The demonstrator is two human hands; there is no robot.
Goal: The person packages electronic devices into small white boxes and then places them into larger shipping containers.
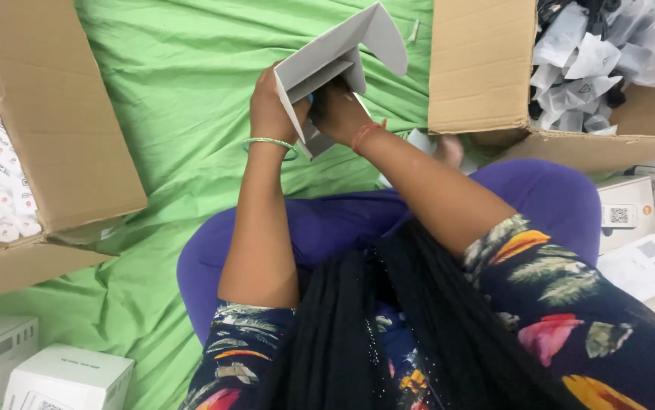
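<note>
A small grey-white cardboard box (339, 53) with its flaps open is held up over the green sheet. My left hand (269, 106) grips its left side, a green bangle on the wrist. My right hand (339, 110) is pushed into the box's open underside, a red thread on the wrist; its fingers are hidden inside. A small blue item shows between the two hands at the box's edge.
A large open carton (54, 129) of printed white packs lies at left. Another carton (487, 68) at upper right holds clear plastic bags (593, 53). White boxes (62, 376) sit at lower left, more boxes (631, 212) at right. Green sheet (183, 91) covers the floor.
</note>
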